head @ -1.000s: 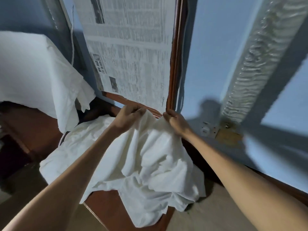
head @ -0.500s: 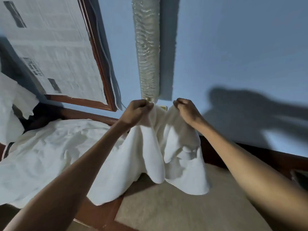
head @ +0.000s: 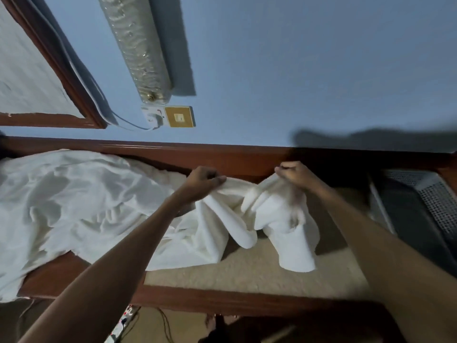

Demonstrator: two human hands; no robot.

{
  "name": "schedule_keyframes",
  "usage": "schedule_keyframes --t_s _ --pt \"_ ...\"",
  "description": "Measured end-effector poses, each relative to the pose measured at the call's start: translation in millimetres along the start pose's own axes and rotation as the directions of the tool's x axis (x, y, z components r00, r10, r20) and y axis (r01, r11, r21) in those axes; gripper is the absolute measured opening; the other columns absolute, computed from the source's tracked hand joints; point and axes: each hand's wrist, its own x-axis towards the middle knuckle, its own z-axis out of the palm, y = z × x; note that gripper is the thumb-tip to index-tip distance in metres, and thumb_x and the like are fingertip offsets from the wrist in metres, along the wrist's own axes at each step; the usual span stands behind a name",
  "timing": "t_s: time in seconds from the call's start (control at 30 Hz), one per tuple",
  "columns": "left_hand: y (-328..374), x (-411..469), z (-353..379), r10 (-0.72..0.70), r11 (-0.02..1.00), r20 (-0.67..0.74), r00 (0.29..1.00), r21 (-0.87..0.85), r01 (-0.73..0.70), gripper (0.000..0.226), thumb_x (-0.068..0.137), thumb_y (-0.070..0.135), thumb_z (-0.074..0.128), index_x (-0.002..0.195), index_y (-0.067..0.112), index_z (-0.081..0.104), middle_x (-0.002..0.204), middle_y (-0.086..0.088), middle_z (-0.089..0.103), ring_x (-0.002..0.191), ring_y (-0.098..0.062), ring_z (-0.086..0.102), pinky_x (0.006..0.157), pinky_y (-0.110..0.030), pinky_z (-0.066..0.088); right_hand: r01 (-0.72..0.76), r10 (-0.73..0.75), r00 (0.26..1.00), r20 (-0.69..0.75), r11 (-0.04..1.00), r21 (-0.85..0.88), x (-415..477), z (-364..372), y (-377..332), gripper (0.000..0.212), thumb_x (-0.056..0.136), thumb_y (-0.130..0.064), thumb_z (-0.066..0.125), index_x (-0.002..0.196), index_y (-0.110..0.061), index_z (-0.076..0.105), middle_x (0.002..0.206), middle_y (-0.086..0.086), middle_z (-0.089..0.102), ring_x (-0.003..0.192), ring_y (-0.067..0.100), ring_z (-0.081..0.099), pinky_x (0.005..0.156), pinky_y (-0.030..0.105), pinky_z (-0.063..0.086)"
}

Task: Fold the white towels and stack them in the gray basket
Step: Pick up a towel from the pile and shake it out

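- Blue wall (head: 296, 70) far, w/ foil-wrapped pipe (head: 134, 45) running down it.
- Gold switch plate (head: 179, 117) just below pipe; white socket (head: 153, 116) touching its left.
- Wood frame (head: 61, 60) far left.
- Beige tabletop (head: 247, 271) near, wood-rimmed.

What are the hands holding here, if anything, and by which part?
Both hold one white towel by its upper edge. The left hand and the right hand each grip that edge, set apart, and the rest hangs down.

Left hand (head: 202, 180) and right hand (head: 295, 174) pinch a white towel (head: 284, 224) aloft; gray basket (head: 420, 209) at three o'clock.
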Motion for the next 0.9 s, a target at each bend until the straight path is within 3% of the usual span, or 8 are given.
schedule_keyframes --t_s 0.17,0.27,0.33,0.5,0.6,0.73,0.83,0.9 --pt "-75.0 -7.8 32.3 -0.096 0.966 0.317 0.944 0.259 0.011 0.019 0.094 0.035 0.073 0.077 0.026 0.074 0.065 0.015 0.06 0.065 -0.005 0.056 0.065 -0.027 0.041 -0.229 0.313 0.896 0.315 0.934 -0.275 -16.9 36.8 70.0 0.016 0.1 -0.026 0.061 0.086 -0.02 0.064 0.083 -0.004 0.06 0.08 0.015 0.057 0.067 0.025 0.043" --pt "-101.3 -9.3 44.1 -0.138 0.945 0.458 0.878 0.326 -0.022 0.017 0.091 0.033 0.077 0.089 0.016 0.08 0.073 0.02 0.063 0.071 0.007 0.059 0.068 -0.006 0.037 -0.247 0.479 0.761 0.439 0.838 -0.486 -25.5 59.6 89.9 0.014 0.096 -0.035 0.065 0.099 -0.022 0.069 0.089 -0.006 0.068 0.081 0.012 0.064 0.065 0.022 0.045" --pt "-114.8 -1.5 49.6 -0.16 0.945 0.478 0.864 0.326 -0.005 0.017 0.089 0.036 0.078 0.09 0.019 0.081 0.08 0.016 0.071 0.074 0.01 0.06 0.069 -0.006 0.039 -0.225 0.545 0.704 0.456 0.78 -0.584 -20.5 70.5 92.2 0.019 0.094 -0.031 0.065 0.1 -0.016 0.075 0.093 -0.001 0.076 0.083 0.014 0.069 0.063 0.023 0.049" --pt "-127.7 28.3 65.3 -0.082 0.941 0.36 0.929 0.335 -0.047 0.015 0.094 0.032 0.071 0.098 0.019 0.078 0.093 0.006 0.073 0.085 -0.005 0.06 0.078 -0.025 0.045 -0.186 0.31 0.922 0.23 0.879 -0.439 7.4 100.4 91.6 0.018 0.088 -0.017 0.064 0.071 -0.022 0.062 0.075 -0.003 0.066 0.073 0.011 0.06 0.072 0.029 0.043" --pt "-135.8 45.4 88.6 -0.029 0.927 0.362 0.932 0.358 -0.11 0.019 0.098 0.027 0.067 0.113 0.018 0.075 0.113 0.0 0.071 0.105 -0.019 0.063 0.089 -0.034 0.049 -0.221 0.313 0.922 0.226 0.908 -0.356 14.4 130.7 92.2 0.012 0.091 -0.02 0.068 0.102 -0.024 0.064 0.106 -0.002 0.069 0.101 0.018 0.065 0.085 0.028 0.049" --pt "-155.5 65.5 121.8 0.073 0.826 0.449 0.89 0.474 -0.307 0.032 0.103 0.025 0.051 0.131 0.024 0.066 0.143 0.005 0.058 0.131 -0.026 0.049 0.098 -0.041 0.048 -0.145 0.278 0.905 0.321 0.913 -0.382 20.1 171.2 104.2 0.05 0.097 -0.018 0.063 0.144 -0.011 0.048 0.145 0.009 0.053 0.129 0.026 0.053 0.103 0.031 0.042" --pt "-177.7 89.7 140.8 0.143 0.708 0.5 0.854 0.551 -0.441 0.054 0.098 0.035 0.023 0.135 0.027 0.062 0.151 0.004 0.053 0.119 -0.037 0.056 0.092 -0.048 0.051 -0.119 0.274 0.904 0.327 0.898 -0.424 24.6 191.1 115.5 0.058 0.101 -0.023 0.058 0.154 -0.016 0.037 0.154 0.008 0.045 0.137 0.028 0.048 0.109 0.039 0.041" --pt "-176.7 98.0 141.6 0.109 0.643 0.539 0.836 0.603 -0.472 0.047 0.102 0.034 0.032 0.138 0.026 0.061 0.148 0.001 0.056 0.123 -0.038 0.054 0.099 -0.046 0.046 -0.109 0.304 0.894 0.329 0.86 -0.498 25.5 196.9 121.7 0.058 0.103 -0.029 0.053 0.157 -0.018 0.033 0.155 0.008 0.045 0.136 0.031 0.048 0.107 0.042 0.043"
